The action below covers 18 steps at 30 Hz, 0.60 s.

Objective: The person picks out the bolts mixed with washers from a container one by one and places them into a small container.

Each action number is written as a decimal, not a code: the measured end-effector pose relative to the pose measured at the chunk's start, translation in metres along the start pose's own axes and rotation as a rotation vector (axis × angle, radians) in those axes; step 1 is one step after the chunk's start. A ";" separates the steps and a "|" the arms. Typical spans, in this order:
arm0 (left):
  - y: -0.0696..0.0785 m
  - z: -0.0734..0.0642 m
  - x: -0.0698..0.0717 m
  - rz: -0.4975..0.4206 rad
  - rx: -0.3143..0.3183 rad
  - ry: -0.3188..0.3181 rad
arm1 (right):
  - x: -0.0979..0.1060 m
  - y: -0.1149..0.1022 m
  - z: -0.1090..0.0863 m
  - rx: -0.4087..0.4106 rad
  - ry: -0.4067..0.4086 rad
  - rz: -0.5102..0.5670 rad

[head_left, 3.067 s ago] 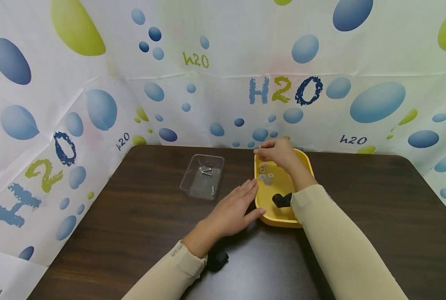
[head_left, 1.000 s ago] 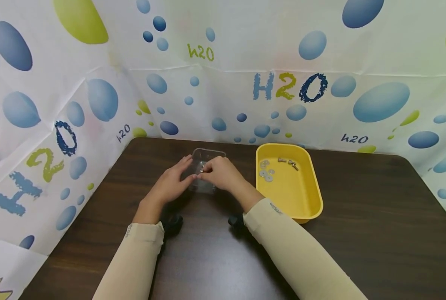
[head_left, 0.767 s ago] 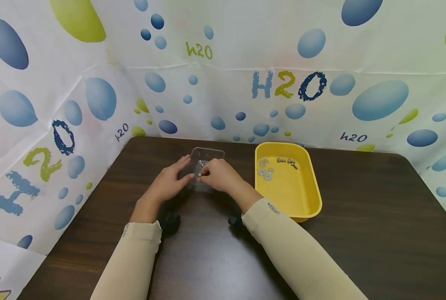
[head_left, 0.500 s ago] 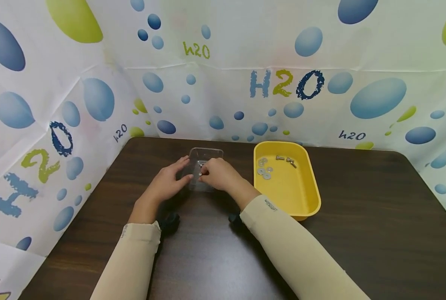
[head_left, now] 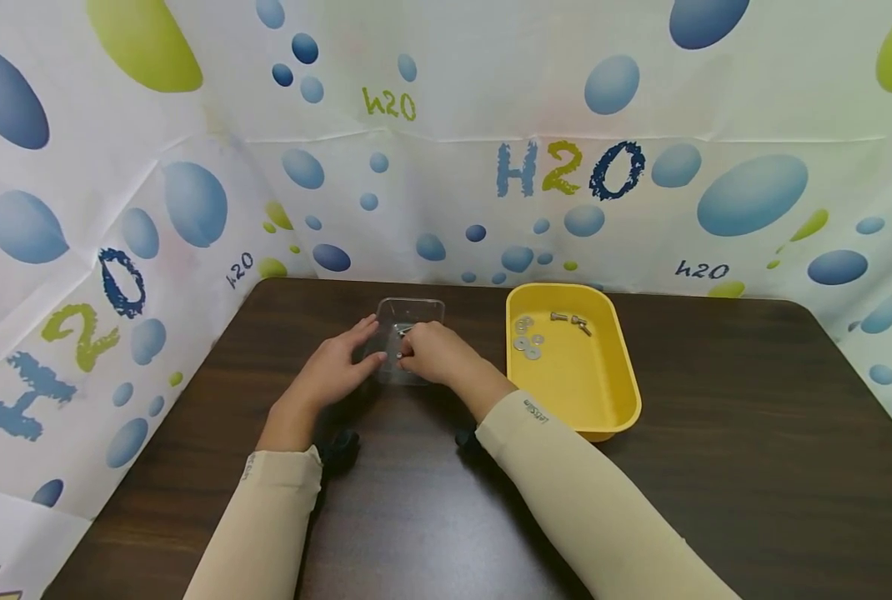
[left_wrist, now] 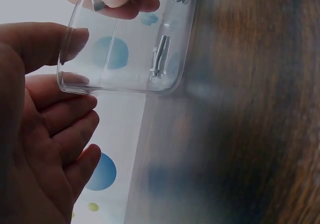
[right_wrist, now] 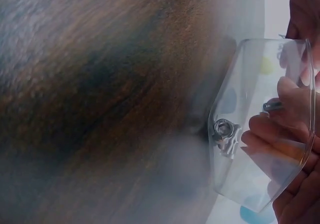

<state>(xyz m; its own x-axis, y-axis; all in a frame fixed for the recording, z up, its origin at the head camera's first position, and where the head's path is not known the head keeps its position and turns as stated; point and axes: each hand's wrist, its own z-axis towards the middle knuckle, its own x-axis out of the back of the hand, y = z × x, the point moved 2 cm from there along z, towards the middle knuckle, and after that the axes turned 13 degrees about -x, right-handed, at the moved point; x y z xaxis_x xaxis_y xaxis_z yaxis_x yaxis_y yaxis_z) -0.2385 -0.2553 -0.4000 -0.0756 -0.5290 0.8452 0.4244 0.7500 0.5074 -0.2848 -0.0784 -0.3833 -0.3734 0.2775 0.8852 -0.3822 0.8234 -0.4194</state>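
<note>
My left hand (head_left: 329, 371) rests at the left side of a small clear plastic box (head_left: 410, 301), its fingers fairly straight, thumb and fingertips at the rim. Inside that box, my right hand (head_left: 438, 352) pinches a metal bolt (left_wrist: 98, 4) between thumb and fingers. The left wrist view shows its head and threaded end sticking out on either side of the fingertip. Other bolts (left_wrist: 160, 56) lie on the box floor near a corner. Seen end-on in the right wrist view, the held bolt (right_wrist: 272, 105) is partly covered by fingers.
Right of the box stands a yellow tray (head_left: 581, 383). It holds several washers (head_left: 533, 342) at its left and a few bolts (head_left: 581, 323) toward the back. A dark wooden table (head_left: 716, 433) carries everything, with a patterned sheet (head_left: 446, 200) behind.
Both hands have moved left from the yellow tray to the clear box, and the right now pinches a bolt there. Over the last second the hands have barely shifted.
</note>
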 end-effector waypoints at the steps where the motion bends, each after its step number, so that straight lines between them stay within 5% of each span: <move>1: 0.000 0.000 0.000 -0.002 0.000 0.000 | 0.000 0.000 0.000 -0.003 -0.001 0.001; 18: 0.001 0.001 -0.001 -0.005 0.014 0.003 | -0.001 0.002 0.001 0.056 -0.030 -0.019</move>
<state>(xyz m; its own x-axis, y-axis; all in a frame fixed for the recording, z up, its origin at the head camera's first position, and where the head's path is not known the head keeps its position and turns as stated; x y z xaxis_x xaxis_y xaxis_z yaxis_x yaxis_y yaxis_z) -0.2387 -0.2532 -0.4001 -0.0752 -0.5336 0.8424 0.4112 0.7530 0.5137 -0.2861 -0.0774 -0.3855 -0.3902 0.2465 0.8871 -0.4355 0.7994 -0.4138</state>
